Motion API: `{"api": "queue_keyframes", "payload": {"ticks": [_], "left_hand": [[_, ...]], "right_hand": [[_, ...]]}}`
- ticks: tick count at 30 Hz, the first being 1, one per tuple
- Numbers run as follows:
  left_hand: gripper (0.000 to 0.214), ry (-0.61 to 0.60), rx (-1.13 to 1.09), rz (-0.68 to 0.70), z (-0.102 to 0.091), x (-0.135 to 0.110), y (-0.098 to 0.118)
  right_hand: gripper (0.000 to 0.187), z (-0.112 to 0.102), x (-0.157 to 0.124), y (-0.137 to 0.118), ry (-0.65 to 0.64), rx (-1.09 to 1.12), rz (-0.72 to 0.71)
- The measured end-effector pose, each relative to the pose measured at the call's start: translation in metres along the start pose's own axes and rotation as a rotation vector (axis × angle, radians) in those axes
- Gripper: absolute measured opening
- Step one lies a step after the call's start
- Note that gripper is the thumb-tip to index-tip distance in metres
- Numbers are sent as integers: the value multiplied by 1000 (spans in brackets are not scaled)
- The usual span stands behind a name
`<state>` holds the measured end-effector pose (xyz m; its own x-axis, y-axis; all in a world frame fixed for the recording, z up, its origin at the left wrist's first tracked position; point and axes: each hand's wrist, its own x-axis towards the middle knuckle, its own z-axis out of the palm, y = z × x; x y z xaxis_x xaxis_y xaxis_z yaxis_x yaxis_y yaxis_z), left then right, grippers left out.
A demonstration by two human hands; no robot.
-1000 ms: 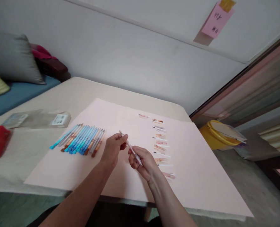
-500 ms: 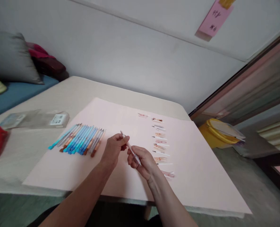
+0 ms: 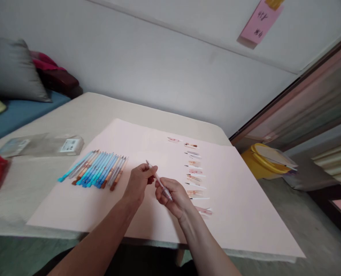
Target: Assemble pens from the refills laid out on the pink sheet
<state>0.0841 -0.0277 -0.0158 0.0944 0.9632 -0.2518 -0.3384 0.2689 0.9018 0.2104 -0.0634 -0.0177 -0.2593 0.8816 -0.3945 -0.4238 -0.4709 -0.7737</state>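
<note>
One pale pen was held above the pink paper sheet, its far end pinched between the left hand's thumb and fingers, its near end clamped in the right hand's curled fingers. A loosened pinch could have dropped it; a swinging right forearm could have scattered the roughly eight barrels and thin white refills. Around fifteen blue, brown and grey pens lay leftward, too packed for certainty.
</note>
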Motion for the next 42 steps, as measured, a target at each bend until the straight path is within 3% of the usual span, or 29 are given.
{"api": "queue_keyframes", "payload": {"ticks": [6,11,23,31,37,42], "left_hand": [[32,110,22,9,4,-1,-4],[31,156,28,23,6,-2,-6],[31,132,15,2,14,-7,-15],[30,80,-44,-34,12,-8,-12],[29,59,-75,-39,10,-6,-10],[27,86,-68,-3,9,-6,-9]], "right_hand": [[20,1,3,-2,113,38,-62],[20,2,4,-7,266,230,-96],[32,4,5,-3,431,315,-177],[30,7,-1,-3,395,-177,-446],[11,6,-5,-1,380,-548,-520],[11,8,-5,2,431,-689,-634]]}}
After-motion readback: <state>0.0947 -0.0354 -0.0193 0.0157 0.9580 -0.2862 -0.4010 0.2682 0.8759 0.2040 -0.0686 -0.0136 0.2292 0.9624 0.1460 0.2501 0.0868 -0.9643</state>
